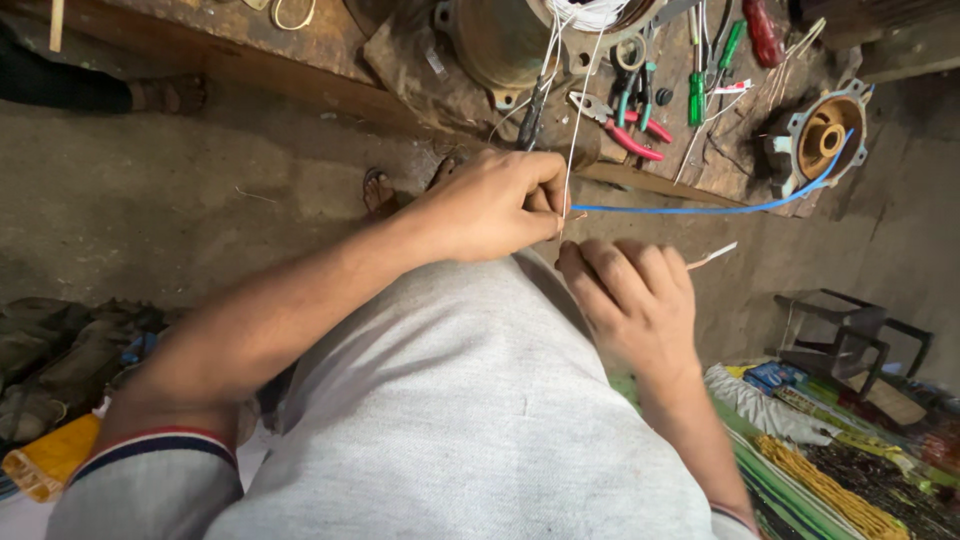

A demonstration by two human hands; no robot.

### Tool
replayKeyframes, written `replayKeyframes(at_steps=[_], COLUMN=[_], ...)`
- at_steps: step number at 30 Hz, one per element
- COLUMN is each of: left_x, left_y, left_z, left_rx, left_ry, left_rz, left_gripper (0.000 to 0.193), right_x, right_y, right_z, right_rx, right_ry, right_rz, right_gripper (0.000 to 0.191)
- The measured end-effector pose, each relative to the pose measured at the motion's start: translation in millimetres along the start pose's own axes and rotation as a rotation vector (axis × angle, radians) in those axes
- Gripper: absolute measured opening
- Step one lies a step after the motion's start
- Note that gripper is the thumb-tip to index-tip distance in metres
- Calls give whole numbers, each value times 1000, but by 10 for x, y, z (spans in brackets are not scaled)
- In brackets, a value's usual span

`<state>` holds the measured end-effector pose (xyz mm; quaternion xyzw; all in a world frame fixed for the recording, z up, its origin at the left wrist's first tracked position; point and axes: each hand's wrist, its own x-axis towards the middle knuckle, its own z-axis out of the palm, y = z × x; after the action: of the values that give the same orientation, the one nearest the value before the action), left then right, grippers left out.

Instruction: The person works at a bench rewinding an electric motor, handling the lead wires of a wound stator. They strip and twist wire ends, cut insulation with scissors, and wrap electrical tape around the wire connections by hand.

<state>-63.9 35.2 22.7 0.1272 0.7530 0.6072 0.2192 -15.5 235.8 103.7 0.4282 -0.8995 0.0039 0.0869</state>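
My left hand (495,205) is closed in a pinch on a thin blue wire (700,210), which runs right toward a round metal motor housing (825,135). Thin white strings (575,110) rise from the same pinch up to a bundle in a large metal motor body (500,40) on the wooden workbench (250,40). My right hand (635,300) sits just below and to the right, fingers curled around a short white sleeve piece (712,256) that sticks out past its knuckles. Both hands hover above my grey shirt.
Pliers with red handles (630,135), green-handled screwdrivers (697,95) and scissors lie on the bench. A sandalled foot (378,190) stands on the concrete floor. A dark stool (850,335) and striped cloth (800,470) are at the lower right, bags at the lower left.
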Motion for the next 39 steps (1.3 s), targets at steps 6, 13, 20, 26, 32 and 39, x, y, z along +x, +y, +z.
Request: replayKeyframes(at_steps=[6,13,20,26,32,39], left_x=[118,91,17,-26,-74,-41], left_y=[-18,-63,1,34,20,73], left_z=[51,77,150,218,164,108], left_rx=[55,39,-54,-127,-116,-41], left_ry=[-54,-8,4,-2,48,-2], left_rz=[-45,88,131,186,142,89], left_gripper=[14,19,13,9,13,15], right_x=[169,192,128,-247,-357,83], right_y=[286,510,1111,915,329,671], right_z=[-26,169,558,659,93,181], right_rx=[-9,264,1223,1615,1014,460], right_ry=[-52,-170,-668,-862,-359,-164], right_rz=[-80,199,648,782,490,470], right_gripper=[22,13,18,24,19,15])
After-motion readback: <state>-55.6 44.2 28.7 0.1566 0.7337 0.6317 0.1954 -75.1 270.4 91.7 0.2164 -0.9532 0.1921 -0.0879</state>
